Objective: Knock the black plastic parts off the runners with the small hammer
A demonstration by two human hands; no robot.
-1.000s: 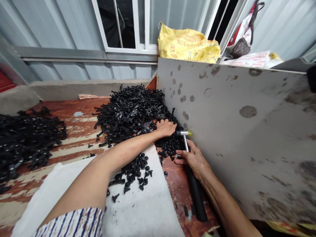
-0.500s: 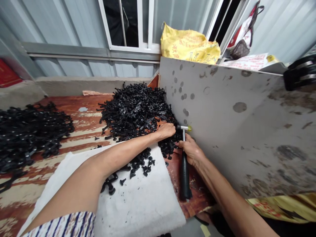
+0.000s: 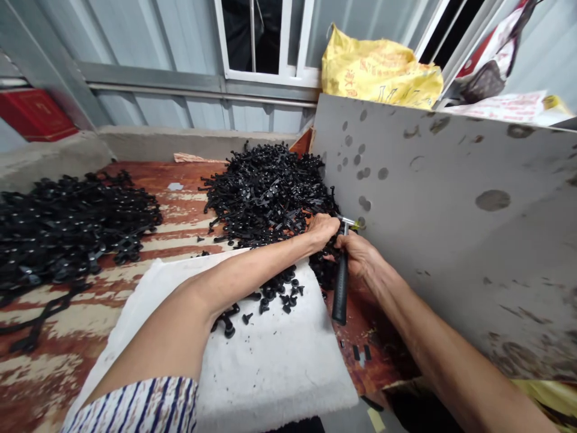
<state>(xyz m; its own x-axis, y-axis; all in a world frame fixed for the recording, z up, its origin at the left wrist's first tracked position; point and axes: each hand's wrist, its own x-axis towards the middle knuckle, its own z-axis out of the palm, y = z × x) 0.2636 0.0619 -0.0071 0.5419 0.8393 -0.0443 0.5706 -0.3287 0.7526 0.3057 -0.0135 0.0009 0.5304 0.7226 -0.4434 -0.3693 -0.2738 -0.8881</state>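
My left hand [image 3: 323, 227] reaches into a heap of black plastic parts [image 3: 265, 189] on the worn red table; its fingers are curled and buried among the parts, and what they hold is hidden. My right hand [image 3: 359, 254] grips a small hammer [image 3: 341, 282] by the neck just below its silver head, the black handle hanging down toward me. The two hands sit close together beside the grey board [image 3: 451, 198]. Several small black studs [image 3: 270, 294] lie on a white pad [image 3: 265, 355] under my left forearm.
A second heap of black parts [image 3: 67, 222] lies at the left. The spotted grey board stands upright along the right. Behind are a yellow sack [image 3: 378, 69], a window frame [image 3: 265, 66], a red box [image 3: 36, 111] and a concrete ledge [image 3: 148, 144].
My right hand slid up the hammer from mid-handle to just below the head, and the hammer turned more upright. The view shifted, so everything sits further right. My left hand stayed in the heap.
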